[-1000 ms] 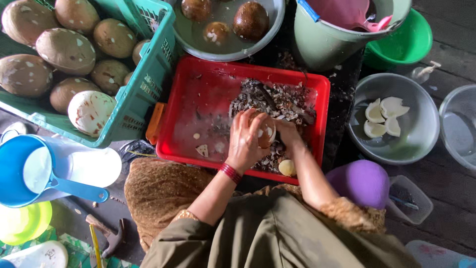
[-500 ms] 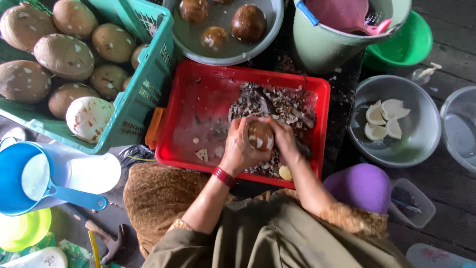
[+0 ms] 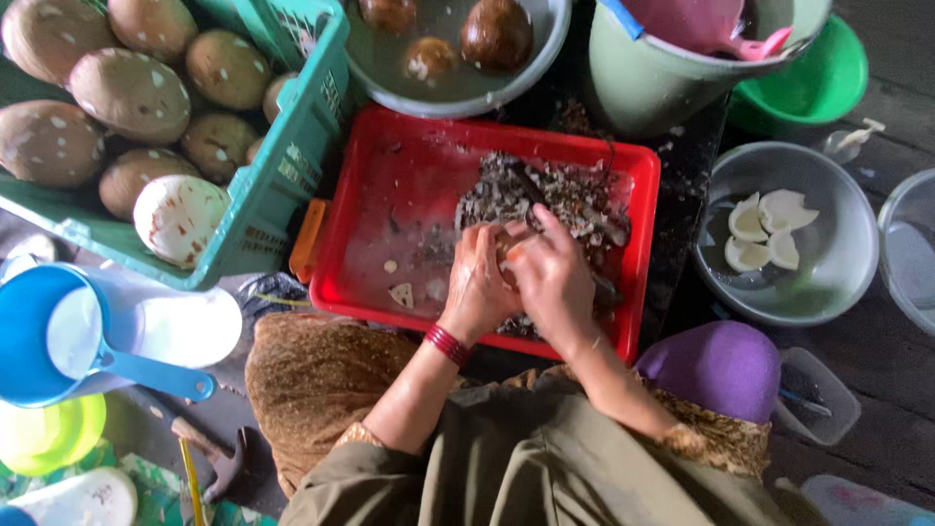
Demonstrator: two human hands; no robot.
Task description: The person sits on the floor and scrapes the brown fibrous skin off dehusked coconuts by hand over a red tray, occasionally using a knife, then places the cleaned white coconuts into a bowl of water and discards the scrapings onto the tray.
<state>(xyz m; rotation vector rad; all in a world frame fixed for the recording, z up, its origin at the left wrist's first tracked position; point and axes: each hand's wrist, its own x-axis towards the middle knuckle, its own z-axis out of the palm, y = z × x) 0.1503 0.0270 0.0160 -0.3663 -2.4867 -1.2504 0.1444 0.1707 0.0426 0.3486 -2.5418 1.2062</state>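
I see a bright red tray (image 3: 390,209) at centre, a teal green crate (image 3: 282,166) of brown, white-speckled coconuts (image 3: 131,93) upper left, a blue scoop (image 3: 39,336) lower left, and a purple bowl (image 3: 716,365) lower right.

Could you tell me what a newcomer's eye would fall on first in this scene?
Probably the red tray at centre, where the left hand and right hand close together around a small brown object above a heap of dark peelings. Next, the green crate of big brown speckled eggs at upper left, and the grey bowl with white pieces at right.
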